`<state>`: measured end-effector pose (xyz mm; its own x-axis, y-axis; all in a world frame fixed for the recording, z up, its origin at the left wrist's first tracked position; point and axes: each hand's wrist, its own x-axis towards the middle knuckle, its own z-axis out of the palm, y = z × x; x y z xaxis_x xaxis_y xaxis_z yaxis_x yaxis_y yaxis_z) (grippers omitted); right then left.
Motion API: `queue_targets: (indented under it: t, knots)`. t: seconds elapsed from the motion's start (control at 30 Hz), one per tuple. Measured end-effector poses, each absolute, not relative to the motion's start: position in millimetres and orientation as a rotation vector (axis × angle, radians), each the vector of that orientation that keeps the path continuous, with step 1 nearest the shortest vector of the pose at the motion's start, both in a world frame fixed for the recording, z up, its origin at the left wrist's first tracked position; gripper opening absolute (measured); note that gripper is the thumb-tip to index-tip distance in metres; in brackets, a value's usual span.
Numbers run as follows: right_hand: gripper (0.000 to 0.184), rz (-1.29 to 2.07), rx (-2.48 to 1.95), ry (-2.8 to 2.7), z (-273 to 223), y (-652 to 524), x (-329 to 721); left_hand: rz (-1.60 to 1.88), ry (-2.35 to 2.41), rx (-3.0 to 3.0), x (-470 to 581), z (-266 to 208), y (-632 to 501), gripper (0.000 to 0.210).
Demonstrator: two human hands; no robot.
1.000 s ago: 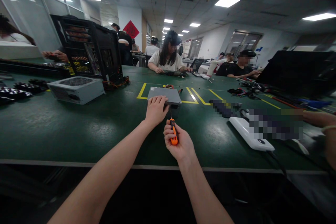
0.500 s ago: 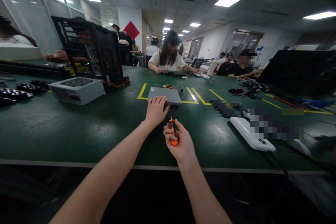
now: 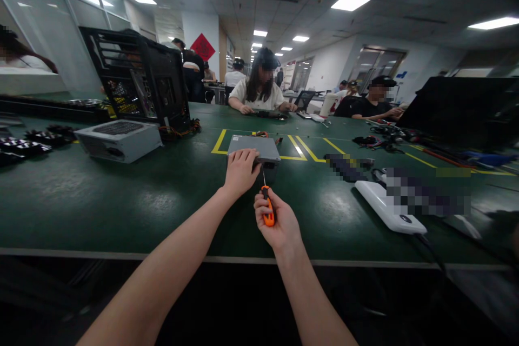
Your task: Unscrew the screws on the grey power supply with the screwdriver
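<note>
A grey computer power supply [image 3: 263, 144] sits on the green table in front of me, with coloured cables at its far side. My left hand [image 3: 242, 167] grips its near left part, fingers laid over the top and thumb down at the front. In my right hand [image 3: 279, 219] is a screwdriver [image 3: 268, 211] with an orange and black handle, my fingers wrapped around it. Its thin shaft points up and away toward the front face of the power supply. Whether the tip touches a screw I cannot tell.
Left of me stand a second power supply [image 3: 121, 138] and an open black computer case [image 3: 141, 75]. A white power bank-like device [image 3: 389, 208] with a cable lies at right, near a dark monitor [image 3: 466, 113]. Across the table sits a co-worker [image 3: 259, 92]. Yellow tape [image 3: 294, 158] marks the tabletop.
My right hand and the screwdriver have shifted very slightly, the handle a touch lower. My left hand and the power supply stay in place. The co-worker's hand opposite has moved a little.
</note>
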<state>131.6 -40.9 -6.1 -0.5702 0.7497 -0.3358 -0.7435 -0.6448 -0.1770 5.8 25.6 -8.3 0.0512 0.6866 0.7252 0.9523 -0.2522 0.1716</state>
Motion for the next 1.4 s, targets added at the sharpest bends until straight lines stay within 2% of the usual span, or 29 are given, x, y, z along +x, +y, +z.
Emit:
queue_targets:
  t: [0.13,0.33,0.5,0.67,0.87,1.0,1.2,1.4]
  knots:
    - [0.024,2.251,-0.469,-0.086,-7,-41,132,-1.037,-1.64,-1.97,6,-9,26,0.025]
    - [0.018,2.21,-0.476,-0.025,-4,-42,131,-1.03,-1.653,-1.975,6,-9,26,0.026]
    - [0.021,2.225,-0.493,-0.102,-2,-42,131,-1.029,-1.666,-1.972,7,-8,27,0.026]
    - [0.014,2.208,-0.471,-0.02,-2,-41,133,-1.029,-1.649,-1.981,6,-9,27,0.026]
    - [0.021,2.23,-0.502,-0.099,-5,-42,133,-1.035,-1.646,-1.966,6,-9,27,0.025]
    - [0.015,2.182,-0.514,-0.044,-5,-42,133,-1.025,-1.644,-1.966,6,-9,27,0.025]
    - [0.024,2.269,-0.446,-0.078,-6,-40,135,-1.047,-1.632,-1.959,7,-10,28,0.025]
    - [0.025,2.337,-0.348,-0.021,-5,-43,147,-1.06,-1.631,-1.964,7,-11,29,0.026]
